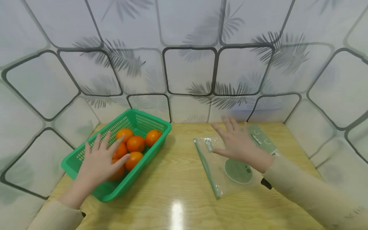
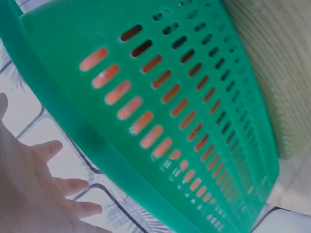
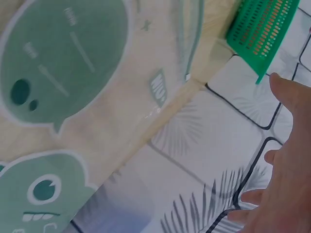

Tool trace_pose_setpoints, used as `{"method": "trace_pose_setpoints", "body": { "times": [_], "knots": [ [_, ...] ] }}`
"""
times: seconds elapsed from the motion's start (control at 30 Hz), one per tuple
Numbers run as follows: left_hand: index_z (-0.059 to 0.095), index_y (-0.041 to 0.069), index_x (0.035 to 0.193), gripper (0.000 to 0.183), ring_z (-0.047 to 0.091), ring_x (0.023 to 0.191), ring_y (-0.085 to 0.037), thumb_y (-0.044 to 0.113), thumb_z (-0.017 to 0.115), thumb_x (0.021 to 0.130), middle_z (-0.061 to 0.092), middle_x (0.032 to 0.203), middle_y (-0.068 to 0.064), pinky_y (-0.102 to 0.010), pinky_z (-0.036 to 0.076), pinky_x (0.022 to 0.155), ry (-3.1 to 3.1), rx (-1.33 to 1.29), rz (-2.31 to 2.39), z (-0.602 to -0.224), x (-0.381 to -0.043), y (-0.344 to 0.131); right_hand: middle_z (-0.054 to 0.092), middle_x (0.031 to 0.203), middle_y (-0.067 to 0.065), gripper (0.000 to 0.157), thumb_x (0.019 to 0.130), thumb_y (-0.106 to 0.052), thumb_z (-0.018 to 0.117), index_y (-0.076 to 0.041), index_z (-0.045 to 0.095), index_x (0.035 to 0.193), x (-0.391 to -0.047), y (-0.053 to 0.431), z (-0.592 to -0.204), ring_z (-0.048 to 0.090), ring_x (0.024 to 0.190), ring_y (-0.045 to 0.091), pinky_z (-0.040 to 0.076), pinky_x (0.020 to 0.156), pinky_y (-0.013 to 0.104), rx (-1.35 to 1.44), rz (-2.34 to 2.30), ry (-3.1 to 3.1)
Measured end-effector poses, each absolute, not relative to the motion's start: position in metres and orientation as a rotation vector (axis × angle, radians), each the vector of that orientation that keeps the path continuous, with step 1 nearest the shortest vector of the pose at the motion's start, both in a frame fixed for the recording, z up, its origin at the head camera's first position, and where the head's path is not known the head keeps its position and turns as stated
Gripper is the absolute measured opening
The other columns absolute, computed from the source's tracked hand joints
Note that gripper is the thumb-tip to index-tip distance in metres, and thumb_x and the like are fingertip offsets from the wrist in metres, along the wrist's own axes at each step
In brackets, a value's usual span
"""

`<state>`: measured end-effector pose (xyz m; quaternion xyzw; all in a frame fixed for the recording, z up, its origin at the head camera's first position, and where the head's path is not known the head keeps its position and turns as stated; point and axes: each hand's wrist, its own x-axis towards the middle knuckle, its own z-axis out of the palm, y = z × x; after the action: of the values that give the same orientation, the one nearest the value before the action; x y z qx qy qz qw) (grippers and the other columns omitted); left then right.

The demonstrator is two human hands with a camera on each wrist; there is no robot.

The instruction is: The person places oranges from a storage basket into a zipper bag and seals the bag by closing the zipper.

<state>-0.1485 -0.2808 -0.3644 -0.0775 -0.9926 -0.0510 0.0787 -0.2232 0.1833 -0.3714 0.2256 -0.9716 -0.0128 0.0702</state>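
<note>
My left hand (image 1: pixel 99 159) is spread above the left part of a green plastic basket (image 1: pixel 150 156), holding nothing. Several oranges (image 1: pixel 135 143) lie inside the basket, some partly covered by that hand in the head view. Over on the right, my right hand (image 1: pixel 237 142) hovers with fingers apart above a clear zip bag (image 1: pixel 212 172) printed with green shapes. The bag lies flat, its green zip edge facing the basket. In the left wrist view, the left hand (image 2: pixel 43 189) is beside the basket's slotted wall (image 2: pixel 160 107). The right wrist view shows the right hand (image 3: pixel 284 170) with nothing in it.
Both the basket and the bag rest on a light wood-grain table (image 1: pixel 178 179). Patterned fabric walls (image 1: pixel 189 70) with leaf prints rise behind it and at both sides. Bare tabletop lies between basket and bag.
</note>
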Motion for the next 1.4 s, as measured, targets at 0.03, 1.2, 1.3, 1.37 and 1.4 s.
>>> {"method": "trace_pose_setpoints", "body": {
  "times": [0.03,1.2,1.3,1.37,1.4],
  "knots": [
    [0.042,0.022,0.163,0.078,0.018,0.153,-0.066,0.067,0.055,0.101,0.024,0.17,-0.033,-0.09,0.01,0.114,-2.964,-0.231,-0.152,-0.365,-0.148,-0.283,0.018,0.173,0.028,0.099,0.091,-0.073,0.067,-0.027,0.028,0.169,-0.224,0.179,-0.371,0.024,0.157,0.056,0.026,0.109,0.09,0.695,-0.037,-2.917],
    [0.04,0.006,0.159,0.073,0.029,0.14,-0.069,0.055,0.055,0.106,0.034,0.156,-0.044,-0.087,0.02,0.111,-2.866,-0.172,-0.176,-0.385,-0.124,-0.36,0.033,0.168,0.025,0.09,0.096,-0.061,0.07,-0.024,0.031,0.168,-0.232,0.058,-0.376,0.032,0.158,0.045,0.038,0.122,0.067,0.964,0.08,-2.837],
    [0.041,0.005,0.158,0.072,0.031,0.138,-0.07,0.053,0.055,0.106,0.035,0.155,-0.045,-0.086,0.021,0.111,-2.863,-0.18,-0.172,-0.389,-0.12,-0.365,0.034,0.168,0.024,0.09,0.097,-0.062,0.068,-0.023,0.03,0.169,-0.23,0.049,-0.378,0.035,0.156,0.044,0.038,0.124,0.061,1.0,0.062,-2.829],
    [0.042,0.005,0.157,0.07,0.031,0.138,-0.071,0.051,0.056,0.106,0.034,0.155,-0.044,-0.086,0.021,0.111,-2.868,-0.178,-0.164,-0.391,-0.118,-0.369,0.035,0.168,0.024,0.09,0.098,-0.062,0.067,-0.023,0.029,0.169,-0.229,0.044,-0.379,0.039,0.155,0.042,0.04,0.124,0.058,1.019,0.036,-2.824],
    [0.042,0.005,0.157,0.07,0.031,0.138,-0.07,0.051,0.056,0.106,0.034,0.156,-0.044,-0.086,0.021,0.111,-2.872,-0.173,-0.162,-0.392,-0.116,-0.371,0.035,0.168,0.023,0.09,0.098,-0.063,0.066,-0.023,0.028,0.169,-0.228,0.042,-0.379,0.04,0.154,0.041,0.041,0.124,0.057,1.025,0.019,-2.823]
  ]
}}
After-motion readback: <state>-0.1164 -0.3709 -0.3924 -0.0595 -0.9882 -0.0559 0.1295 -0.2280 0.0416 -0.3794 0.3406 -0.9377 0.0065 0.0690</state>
